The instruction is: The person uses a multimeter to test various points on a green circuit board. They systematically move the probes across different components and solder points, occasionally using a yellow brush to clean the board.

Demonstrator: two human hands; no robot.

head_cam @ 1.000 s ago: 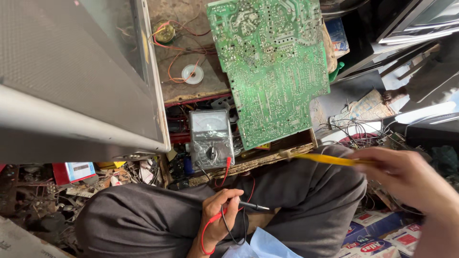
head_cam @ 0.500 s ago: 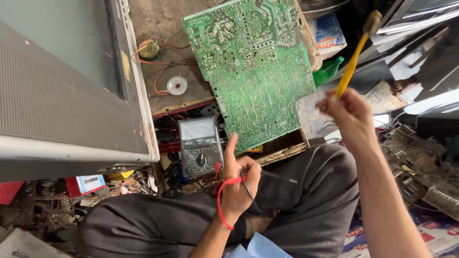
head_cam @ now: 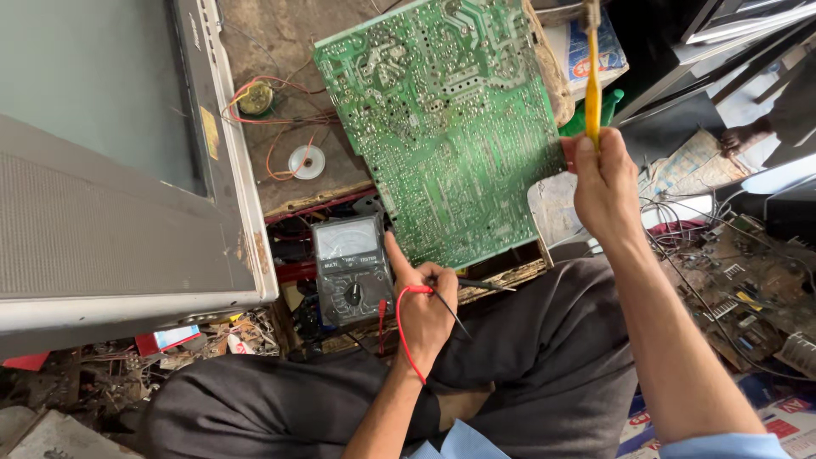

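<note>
A large green circuit board (head_cam: 442, 127) leans solder side up on a dirty wooden surface. Below its lower edge my left hand (head_cam: 422, 310) grips a black test probe (head_cam: 481, 286) with red and black leads looped over the fingers; its thumb points up toward the board. Just left of that hand stands a dark analogue multimeter (head_cam: 351, 269). To the right of the board my right hand (head_cam: 605, 183) is raised, closed around the yellow handle of a tool (head_cam: 592, 81) that points upward; the tool's tip is cut off at the frame's top.
A grey television casing (head_cam: 110, 187) fills the left side. A small speaker (head_cam: 255, 98) and a white disc (head_cam: 307, 161) with red wires lie on the wood. Scrap boards and wires (head_cam: 748, 289) clutter the right, debris the lower left. My crossed legs in dark trousers (head_cam: 527, 374) fill the bottom.
My right hand has swung the yellow tool from lying level at the right to upright beside the board. My left hand rose from my lap to the board's lower edge, near the multimeter.
</note>
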